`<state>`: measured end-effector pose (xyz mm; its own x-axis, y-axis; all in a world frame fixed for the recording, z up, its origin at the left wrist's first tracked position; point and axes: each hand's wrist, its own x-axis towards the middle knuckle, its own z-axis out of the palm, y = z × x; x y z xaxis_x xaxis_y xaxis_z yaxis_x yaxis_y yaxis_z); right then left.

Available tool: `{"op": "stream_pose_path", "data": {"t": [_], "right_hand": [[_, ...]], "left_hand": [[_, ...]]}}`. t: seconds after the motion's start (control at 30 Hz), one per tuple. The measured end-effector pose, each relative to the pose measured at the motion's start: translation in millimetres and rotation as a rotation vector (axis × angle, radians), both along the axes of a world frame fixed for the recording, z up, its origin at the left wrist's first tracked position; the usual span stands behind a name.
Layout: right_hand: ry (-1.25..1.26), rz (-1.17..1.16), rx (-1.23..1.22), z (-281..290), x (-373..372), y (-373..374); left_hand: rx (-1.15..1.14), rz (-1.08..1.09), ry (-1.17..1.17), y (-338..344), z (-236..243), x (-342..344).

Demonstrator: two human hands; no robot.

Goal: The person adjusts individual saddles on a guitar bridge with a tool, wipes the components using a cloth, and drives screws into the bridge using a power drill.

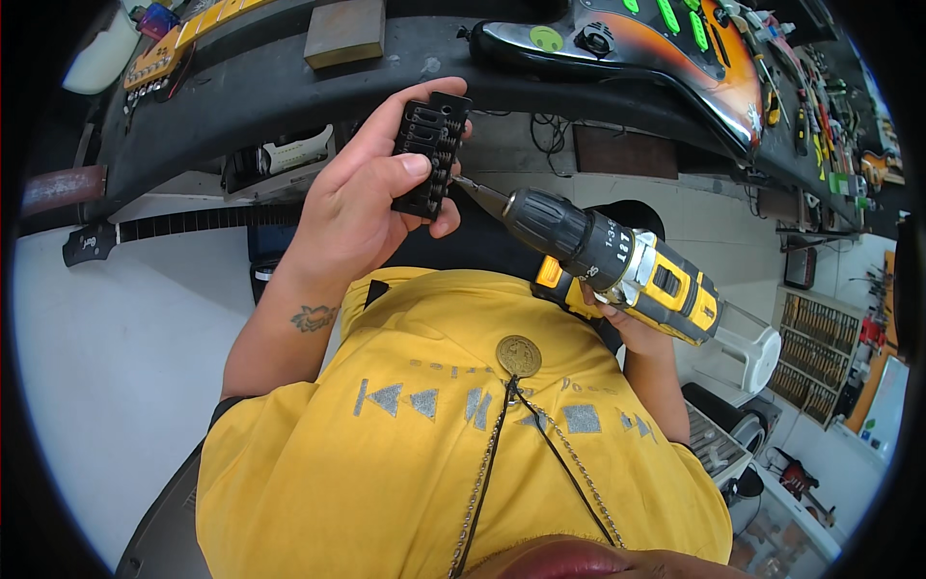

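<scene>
A black guitar bridge (431, 145) with a row of saddles and springs is gripped by my left hand (359, 198), thumb across its face and fingers behind. My right hand (632, 326) is wrapped round the handle of a yellow and black cordless drill (617, 262), mostly hidden beneath the drill's body. From the drill's chuck a thin bit (476, 187) points left at the lower right edge of the bridge. Its tip is at or very close to a saddle; whether it touches I cannot tell.
Ahead runs a dark padded workbench (241, 92). On it lie a sunburst electric guitar body (666, 68), a rectangular block (345, 34) and a maple guitar neck (203, 29). A dark-fretboard neck (183, 224) is at the left. Hand tools (781, 96) line the right side.
</scene>
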<state>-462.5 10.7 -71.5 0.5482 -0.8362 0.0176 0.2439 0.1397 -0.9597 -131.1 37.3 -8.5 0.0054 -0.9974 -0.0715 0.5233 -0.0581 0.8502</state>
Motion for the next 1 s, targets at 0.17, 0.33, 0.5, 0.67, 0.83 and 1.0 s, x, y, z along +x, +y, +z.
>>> {"op": "stream_pose_path", "data": {"t": [0.17, 0.33, 0.5, 0.67, 0.83, 1.0], "right_hand": [[0.198, 0.049, 0.153, -22.0, -34.2, -1.8], [0.263, 0.048, 0.112, -34.2, -41.8, -4.9], [-0.021, 0.067, 0.084, -33.4, -29.1, -2.9], [0.132, -0.003, -0.083, -17.0, -13.7, -4.4], [-0.002, 0.047, -0.048, -31.8, -24.8, -8.5], [0.189, -0.042, -0.040, -32.0, -24.2, -4.0]], "left_hand": [[0.001, -0.008, 0.012, 1.0, -1.0, 0.7], [0.000, -0.014, 0.013, 1.1, -2.0, 1.1], [0.006, -0.004, 0.004, 0.2, -0.9, 1.3], [0.023, -0.008, 0.085, -1.7, -2.9, 2.3], [0.044, 0.015, 0.181, -4.4, -1.3, 4.6], [0.069, 0.020, 0.176, -4.2, -5.2, 2.5]]}}
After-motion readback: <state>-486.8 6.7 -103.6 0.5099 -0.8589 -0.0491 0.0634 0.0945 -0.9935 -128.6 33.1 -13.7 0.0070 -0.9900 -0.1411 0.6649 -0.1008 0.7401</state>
